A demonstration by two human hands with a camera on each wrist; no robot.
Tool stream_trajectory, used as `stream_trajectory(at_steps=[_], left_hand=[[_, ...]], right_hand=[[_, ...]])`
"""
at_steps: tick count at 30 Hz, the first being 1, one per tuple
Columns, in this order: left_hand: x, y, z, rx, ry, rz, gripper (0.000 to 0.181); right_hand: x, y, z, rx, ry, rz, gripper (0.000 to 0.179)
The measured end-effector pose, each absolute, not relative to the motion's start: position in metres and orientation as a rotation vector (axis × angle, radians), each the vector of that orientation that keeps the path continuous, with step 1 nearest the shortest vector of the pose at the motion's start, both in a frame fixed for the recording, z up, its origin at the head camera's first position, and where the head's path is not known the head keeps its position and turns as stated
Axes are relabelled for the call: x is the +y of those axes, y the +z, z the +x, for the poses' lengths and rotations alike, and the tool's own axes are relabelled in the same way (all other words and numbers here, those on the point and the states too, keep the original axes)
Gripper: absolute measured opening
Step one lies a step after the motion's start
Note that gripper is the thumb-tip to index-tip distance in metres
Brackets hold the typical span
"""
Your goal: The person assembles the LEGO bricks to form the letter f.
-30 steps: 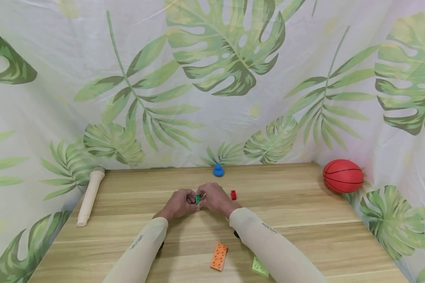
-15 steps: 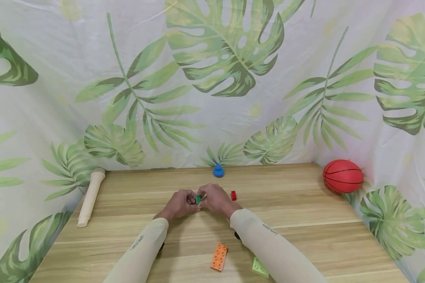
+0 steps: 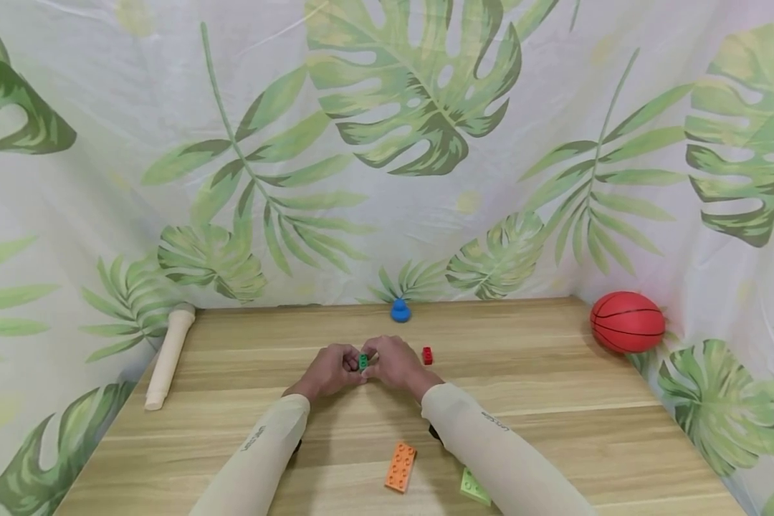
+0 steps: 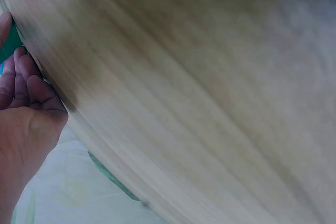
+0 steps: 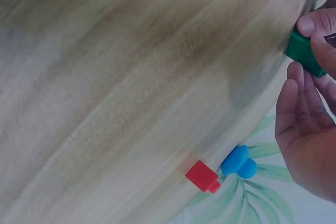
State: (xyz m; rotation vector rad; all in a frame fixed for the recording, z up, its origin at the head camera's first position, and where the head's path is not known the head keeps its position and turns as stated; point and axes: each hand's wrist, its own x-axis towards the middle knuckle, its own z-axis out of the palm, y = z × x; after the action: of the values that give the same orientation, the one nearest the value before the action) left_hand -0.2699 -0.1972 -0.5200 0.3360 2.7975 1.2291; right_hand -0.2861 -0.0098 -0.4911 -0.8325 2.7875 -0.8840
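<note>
Over the middle of the table, a small green toy brick (image 3: 363,362) is held between the two hands. The left hand (image 3: 331,369) pinches it from the left, and the right hand (image 3: 393,362) grips its other side. In the right wrist view, thumbs press on the green brick's near face, and the right fingers curl below it. The left wrist view catches the left hand (image 4: 29,129) and a sliver of green at its left edge. Just right of the right hand lies a small red brick (image 3: 428,355), stud showing in the right wrist view.
A blue rounded piece (image 3: 400,311) stands by the table's back edge. Nearer the person lie an orange brick (image 3: 400,467) and a lime green brick (image 3: 472,487), partly under the right sleeve. A red basketball (image 3: 628,322) sits far right, a pale microphone-shaped stick (image 3: 170,358) far left.
Both hands stay on the green brick with hardly any movement. The head view has shifted very slightly, moving the whole scene a little to the right.
</note>
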Motion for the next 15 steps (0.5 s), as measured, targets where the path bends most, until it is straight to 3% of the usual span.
stream_trajectory(at_steps=[8,15], left_hand=[[-0.1961,-0.5202,-0.2697,2.794,1.238,0.315,0.022],[-0.1946,-0.5180,-0.2681,2.783,1.226,0.316,0.021]], right_hand=[[-0.0084,-0.4941,-0.2830,2.814,-0.867,-0.871,0.018],[-0.0011,-0.4929,-0.2782,2.814,-0.731,-0.941,0.030]])
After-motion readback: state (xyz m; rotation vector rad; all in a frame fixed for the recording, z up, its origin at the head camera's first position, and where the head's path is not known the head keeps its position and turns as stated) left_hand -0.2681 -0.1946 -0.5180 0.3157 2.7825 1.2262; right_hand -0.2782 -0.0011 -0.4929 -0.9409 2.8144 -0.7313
